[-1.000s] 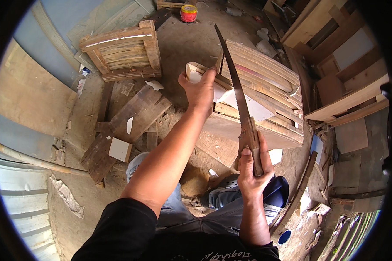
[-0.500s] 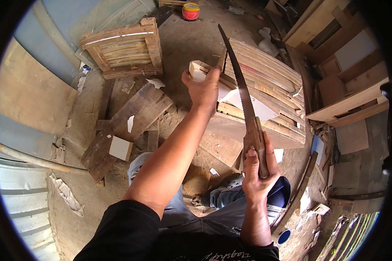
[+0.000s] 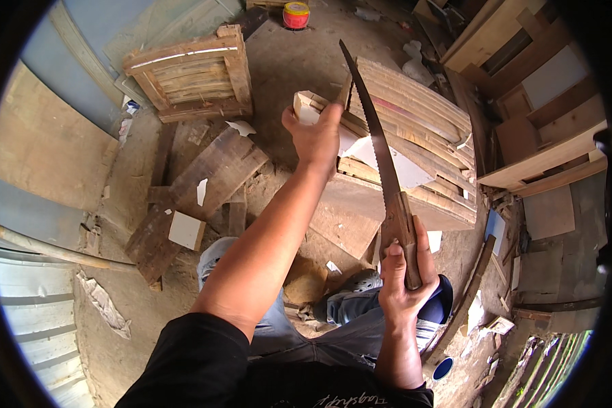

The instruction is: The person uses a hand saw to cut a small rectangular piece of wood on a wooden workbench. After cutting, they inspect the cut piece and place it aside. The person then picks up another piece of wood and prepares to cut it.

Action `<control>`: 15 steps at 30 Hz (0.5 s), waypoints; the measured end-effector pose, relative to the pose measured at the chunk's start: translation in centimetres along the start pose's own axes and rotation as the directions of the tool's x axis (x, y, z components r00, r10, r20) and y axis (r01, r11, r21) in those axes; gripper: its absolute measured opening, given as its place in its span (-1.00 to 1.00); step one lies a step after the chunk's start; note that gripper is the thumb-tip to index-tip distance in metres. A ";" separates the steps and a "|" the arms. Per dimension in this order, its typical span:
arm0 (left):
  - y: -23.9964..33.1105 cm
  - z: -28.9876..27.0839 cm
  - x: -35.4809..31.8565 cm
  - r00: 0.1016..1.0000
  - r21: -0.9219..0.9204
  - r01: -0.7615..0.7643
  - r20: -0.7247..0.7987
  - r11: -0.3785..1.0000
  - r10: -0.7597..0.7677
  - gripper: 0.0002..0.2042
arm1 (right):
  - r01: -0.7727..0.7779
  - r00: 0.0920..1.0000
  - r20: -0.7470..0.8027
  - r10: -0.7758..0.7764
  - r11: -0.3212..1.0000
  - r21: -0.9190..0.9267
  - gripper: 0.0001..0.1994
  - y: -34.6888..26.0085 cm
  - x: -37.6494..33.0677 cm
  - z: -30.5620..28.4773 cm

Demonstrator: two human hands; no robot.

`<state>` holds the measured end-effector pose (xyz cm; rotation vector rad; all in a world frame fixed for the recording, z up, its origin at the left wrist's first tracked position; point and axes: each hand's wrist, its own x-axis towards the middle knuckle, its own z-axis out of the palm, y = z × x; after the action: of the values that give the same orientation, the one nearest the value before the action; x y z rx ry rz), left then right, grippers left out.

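Observation:
My right hand [image 3: 406,289] is closed round the wooden handle of a handsaw [image 3: 381,153]. Its dark, toothed blade points away from me, tapering to a tip at the far end. My left hand [image 3: 317,139] grips a white-faced wooden piece [image 3: 309,111] at the near left of a slatted wooden crate [image 3: 415,115]. Part of that piece is hidden by the hand. A flat white offcut [image 3: 406,168] lies on the crate, passing under the blade. From this angle I cannot tell whether the teeth touch the wooden piece.
To the left are a framed slatted panel [image 3: 190,78], dark planks [image 3: 217,170] and a small white-topped block [image 3: 185,230]. A red and yellow tub [image 3: 296,15] stands at the back. Wooden boards [image 3: 557,163] lean at the right. A blue-rimmed round thing [image 3: 443,368] lies near my right forearm.
The saw and my right hand have come slightly toward me. My left hand keeps its grip on the white-faced piece.

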<state>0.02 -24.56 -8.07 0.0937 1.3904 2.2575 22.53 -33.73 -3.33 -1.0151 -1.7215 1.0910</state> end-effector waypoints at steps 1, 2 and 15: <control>-0.1 0.0 0.0 1.000 -0.003 0.010 0.006 1.000 -0.010 0.03 | -0.002 1.000 -0.001 0.002 1.000 -0.001 -0.53 0.0 -0.1 0.0; -0.2 -0.1 -0.1 1.000 -0.007 0.019 0.004 1.000 -0.019 0.03 | -0.004 1.000 -0.003 0.004 1.000 -0.002 -0.53 0.0 -0.2 -0.1; 0.1 0.0 -0.6 1.000 -0.026 0.003 -0.003 1.000 -0.003 0.00 | 0.009 1.000 -0.003 -0.009 1.000 -0.023 -0.52 -0.1 -0.1 -0.2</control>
<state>0.53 -24.84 -7.83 0.0793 1.3617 2.2735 22.71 -33.80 -3.26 -1.0213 -1.7379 1.0654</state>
